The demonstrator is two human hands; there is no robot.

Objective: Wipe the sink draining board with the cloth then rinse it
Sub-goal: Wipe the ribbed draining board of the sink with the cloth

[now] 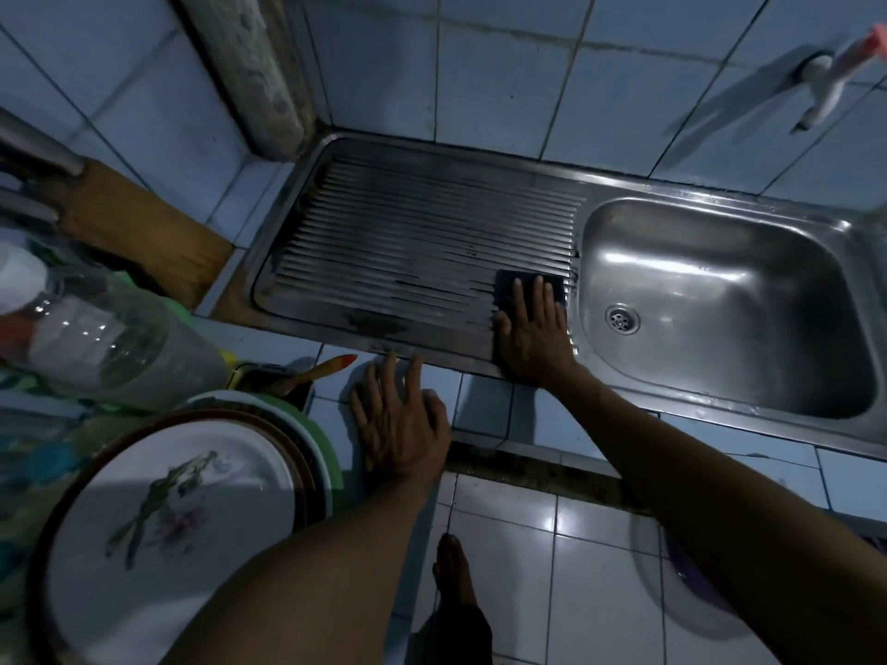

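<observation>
From the head view, the wiping looks under way and unfinished: the draining board (422,232) shows dark smears and wet patches along its near ribs, and rinsing at the sink bowl (720,300) is judged still to come; the tap (825,88) on the wall above the bowl shows no running water. The dark cloth (528,288) lies flat on the near corner of the draining board, just beside the bowl. The right hand (530,336) presses it with straight, spread fingers, the cloth's far edge showing past the fingertips. The left hand (401,422) rests flat and holds nothing on the tiled desk (485,410), just in front of the draining board.
</observation>
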